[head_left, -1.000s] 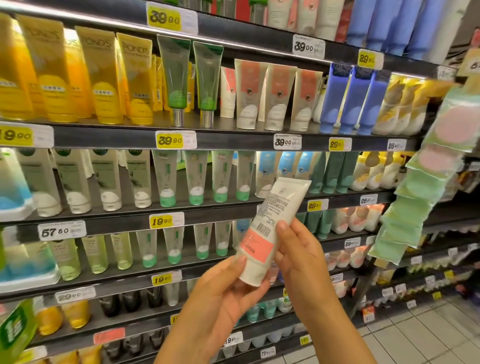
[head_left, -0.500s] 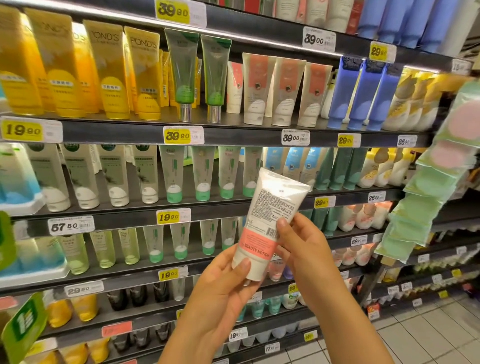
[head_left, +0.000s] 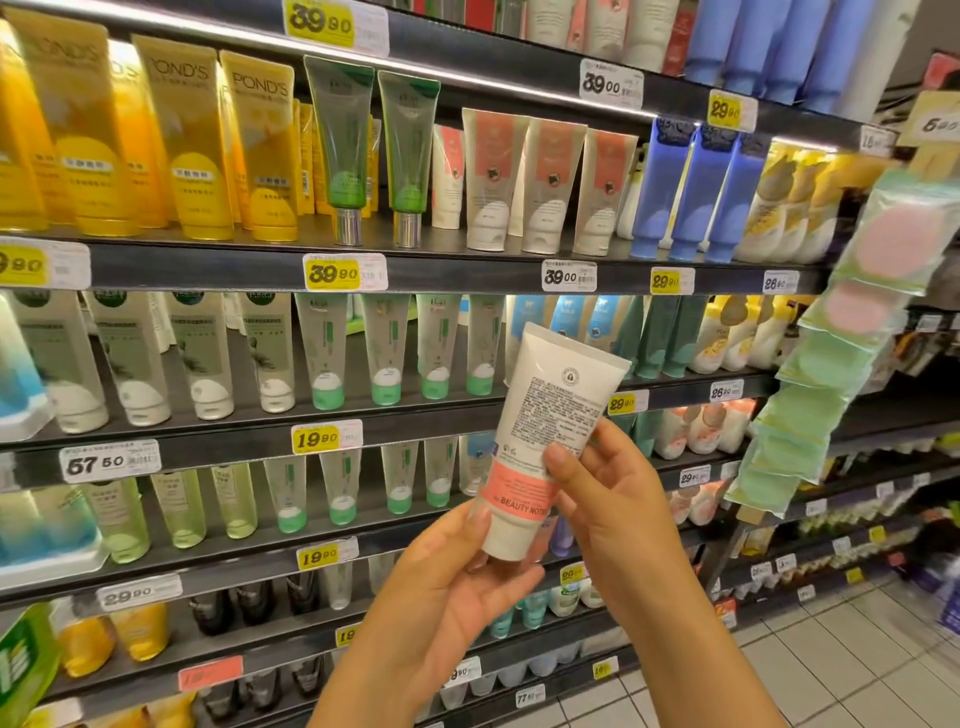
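shelves: the dark store shelves (head_left: 467, 267) are running the whole width in front of us, every level packed with tubes standing on their caps

floor: pale tiles (head_left: 857, 665) are showing at the lower right

hanging strip: a strip of green and pink packets (head_left: 852, 332) is dangling down the right side, pretty blurry

yellow tubes: a big bunch of yellow tubes (head_left: 182, 140) is taking up the left end of the upper shelf

blue tubes: three blue tubes (head_left: 696, 192) are standing toward the right on that same shelf

matching tubes: white and coral tubes (head_left: 491, 182) are sitting between the green ones and the blue ones, same look as the one being held

held tube: the white tube (head_left: 550, 415) is being held up in front of the middle shelves, cap end down, flat end leaning up to the right, small print facing us

right hand: the right hand (head_left: 618, 504) is gripping the tube's middle, thumb lying across the print and fingers curling behind it

left hand: the left hand (head_left: 452, 587) is cradling the cap end, thumb pressing its left side and fingers curling underneath

price tag: a yellow 39.90 tag (head_left: 343, 272) is sticking to the shelf edge under the green tubes
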